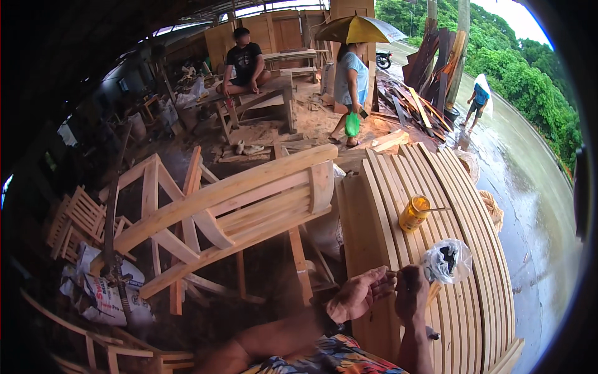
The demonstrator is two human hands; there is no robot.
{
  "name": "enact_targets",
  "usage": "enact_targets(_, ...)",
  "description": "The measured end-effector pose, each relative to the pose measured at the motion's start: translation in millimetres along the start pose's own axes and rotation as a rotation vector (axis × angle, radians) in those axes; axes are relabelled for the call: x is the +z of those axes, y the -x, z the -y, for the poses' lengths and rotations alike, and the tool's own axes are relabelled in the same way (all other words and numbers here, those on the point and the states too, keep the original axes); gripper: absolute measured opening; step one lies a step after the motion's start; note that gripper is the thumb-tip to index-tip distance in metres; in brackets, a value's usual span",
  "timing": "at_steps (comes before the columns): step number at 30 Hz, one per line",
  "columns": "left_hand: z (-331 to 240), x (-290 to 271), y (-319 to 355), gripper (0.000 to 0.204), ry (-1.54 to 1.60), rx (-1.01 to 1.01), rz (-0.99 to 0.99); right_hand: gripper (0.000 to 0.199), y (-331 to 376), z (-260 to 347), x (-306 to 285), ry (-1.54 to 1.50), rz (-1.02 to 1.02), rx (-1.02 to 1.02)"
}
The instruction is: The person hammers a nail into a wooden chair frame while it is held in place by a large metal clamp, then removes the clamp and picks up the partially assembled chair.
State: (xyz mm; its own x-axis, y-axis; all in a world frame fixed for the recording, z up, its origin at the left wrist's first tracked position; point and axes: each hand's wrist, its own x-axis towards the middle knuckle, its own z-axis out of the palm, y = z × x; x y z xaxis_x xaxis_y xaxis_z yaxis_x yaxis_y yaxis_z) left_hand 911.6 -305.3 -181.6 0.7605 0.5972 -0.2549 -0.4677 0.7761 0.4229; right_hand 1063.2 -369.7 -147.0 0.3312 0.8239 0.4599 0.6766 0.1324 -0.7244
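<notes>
My left hand (361, 294) is palm up over the edge of a slatted wooden surface (448, 193), its fingers stretched toward my right hand (411, 293). The right hand is curled closed beside those fingertips; whatever it may hold is hidden. Just past the right hand lies a clear plastic bag (458, 265) with something black inside. A light wooden piece (432, 293) shows between that bag and the right hand. Farther off on the slats, a yellow jar (412, 215) stands uncovered, with a thin stick (436, 209) poking out sideways.
An unfinished wooden bench frame (249, 187) stands tilted at the left, near white sacks (109, 293). Behind it, a person sits on a wooden workbench (283, 93). Another person walks past under a yellow umbrella (358, 28). Loose boards (411, 109) are piled by the wet road.
</notes>
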Motion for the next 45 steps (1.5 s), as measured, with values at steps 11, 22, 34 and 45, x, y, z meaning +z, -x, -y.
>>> enact_targets(11, 19, -5, 9, 0.033, -0.189, 0.323, -0.21, 0.009, 36, 3, 22, -0.122, 0.05, 0.017)
enact_targets(22, -33, -11, 36, 0.041, -0.029, 0.16, -0.177, 0.008, 17, 18, 22, -0.102, 0.112, -0.008)
enact_targets(34, 7, -45, 29, 0.023, -1.142, -0.057, -0.176, 0.02, 40, -14, 6, 0.209, 0.557, -0.06)
enact_targets(45, 11, -75, 69, 0.033, -1.278, -0.197, -0.079, 0.026, 103, -55, -91, 0.542, 0.33, 0.721)
